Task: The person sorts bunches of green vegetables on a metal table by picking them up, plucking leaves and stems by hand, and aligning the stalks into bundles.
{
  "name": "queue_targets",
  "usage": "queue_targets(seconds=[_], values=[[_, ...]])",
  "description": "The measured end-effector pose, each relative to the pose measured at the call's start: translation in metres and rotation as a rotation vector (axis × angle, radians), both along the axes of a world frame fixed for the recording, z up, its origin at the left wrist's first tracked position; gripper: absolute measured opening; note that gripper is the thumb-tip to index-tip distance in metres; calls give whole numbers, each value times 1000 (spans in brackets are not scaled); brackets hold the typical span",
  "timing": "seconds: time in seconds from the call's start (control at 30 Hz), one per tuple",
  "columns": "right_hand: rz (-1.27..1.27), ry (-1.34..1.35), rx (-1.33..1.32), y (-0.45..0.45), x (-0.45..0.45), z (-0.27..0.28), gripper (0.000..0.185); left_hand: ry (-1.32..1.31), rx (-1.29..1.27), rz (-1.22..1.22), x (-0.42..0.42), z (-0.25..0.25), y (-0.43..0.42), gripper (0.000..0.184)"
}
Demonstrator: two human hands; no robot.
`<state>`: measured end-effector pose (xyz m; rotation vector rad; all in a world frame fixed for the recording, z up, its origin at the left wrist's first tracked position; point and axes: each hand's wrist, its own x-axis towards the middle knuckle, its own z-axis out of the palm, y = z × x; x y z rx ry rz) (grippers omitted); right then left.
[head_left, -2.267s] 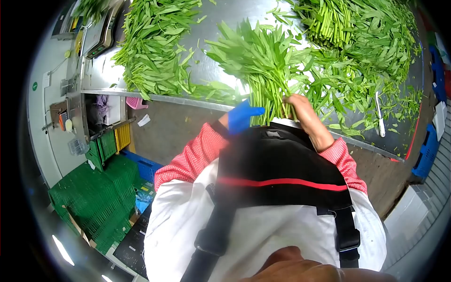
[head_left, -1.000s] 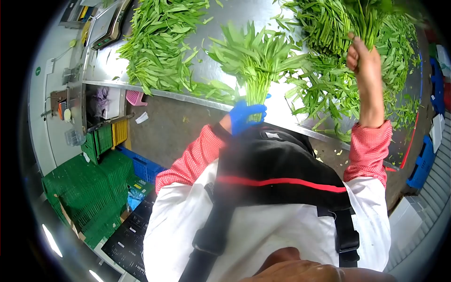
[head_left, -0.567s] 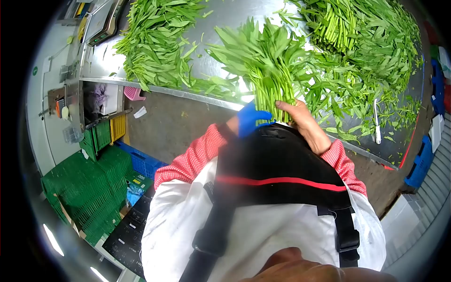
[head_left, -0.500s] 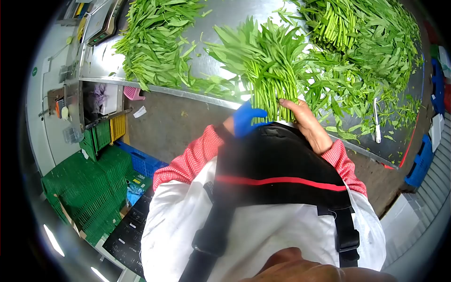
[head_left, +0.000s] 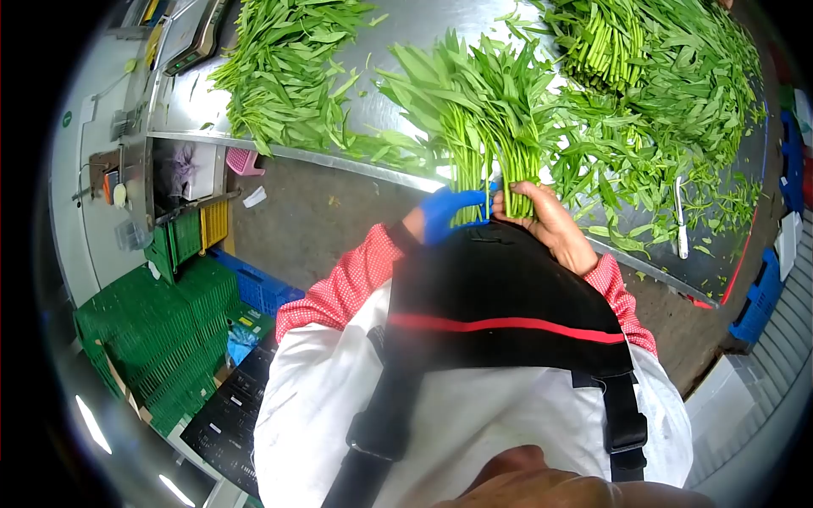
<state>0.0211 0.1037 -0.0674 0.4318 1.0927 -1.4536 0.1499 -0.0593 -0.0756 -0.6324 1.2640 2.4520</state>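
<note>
Left hand (head_left: 449, 213): blue-gloved, closed round the stem ends of the left bunch (head_left: 464, 157). Right hand (head_left: 544, 216): bare, curled round the right bunch (head_left: 518, 161), just beside. I judge both bunches light, springy-stemmed, bruisable in leaf, slick if wet; I'd grip low on the stems. Beyond the right hand: heaped greens (head_left: 694, 76).

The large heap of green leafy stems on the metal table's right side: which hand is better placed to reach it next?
Probably the bare right hand: it is nearer to that heap. The blue-gloved left hand is farther away. Both grip bunched green stems, so the right may need freeing first.
</note>
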Motion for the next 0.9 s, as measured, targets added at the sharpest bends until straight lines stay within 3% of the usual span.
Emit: queue_targets(seconds=[0.03, 0.13, 0.3, 0.33, 0.37, 0.43, 0.47, 0.5, 0.53, 0.57, 0.6, 0.67, 0.73, 0.8, 0.87, 0.9], values=[[37, -4, -46, -2, 2, 1, 26, -125, 152, 50, -2, 1, 3, 30], [65, 162, 2, -16, 8, 21, 23, -121, 119, 34, -7, 3, 6, 28], [260, 281, -36, -3, -5, -14, 16, -171, 169, 41, -14, 25, 5, 25], [393, 455, -8, 1, -12, -18, 18, -165, 75, -8, -14, 30, 2, 26], [591, 812, 103, 11, -23, -15, 18, -157, -21, -54, -13, 35, -4, 26], [887, 1424, 405, 21, -51, 36, 28, -134, 96, -5, -8, 28, -29, 32], [706, 1393, 197, 27, -73, 55, 27, -124, 156, 18, -5, 24, -41, 36], [522, 1127, 134, 33, -90, 82, 26, 56, -170, 8, -3, 34, -50, 37], [374, 1102, -51, 38, -112, 104, 25, 239, -501, -4, -3, 42, -56, 38], [206, 973, -127, 34, -120, 127, 24, 206, -418, 26, -6, 44, -59, 39], [149, 676, -415, 31, -136, 115, 24, 173, -336, 59, -10, 46, -61, 40], [388, 1018, 174, 3, -139, 74, 22, 113, -294, 63, -19, 49, -54, 39], [132, 958, -14, -8, -124, 90, 21, 160, -356, 39, -29, 54, -51, 37], [-48, 807, -206, -9, -121, 119, 22, 482, -693, -12, -27, 49, -50, 37], [-134, 680, -300, -5, -110, 122, 24, 353, -586, -108, -30, 58, -53, 37], [-184, 619, -291, -7, -96, 112, 25, 420, -579, -72, -32, 66, -41, 37]])
